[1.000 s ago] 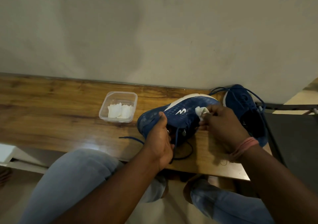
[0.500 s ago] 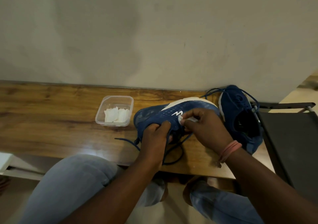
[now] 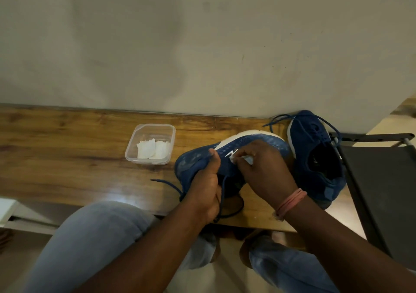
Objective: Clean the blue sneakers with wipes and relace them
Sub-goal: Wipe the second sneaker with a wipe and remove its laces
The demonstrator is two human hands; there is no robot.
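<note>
Now right hand [image 3: 265, 171] rubs wipe [image 3: 246, 158] on sneaker [image 3: 258, 140].

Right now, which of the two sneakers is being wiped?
The nearer sneaker, tilted on its side: the left hand grips it and the right hand presses a wipe on it.

Bare forearms, pink bands [image 3: 290, 202] on the right wrist, light blue jeans [image 3: 90, 243].
</note>
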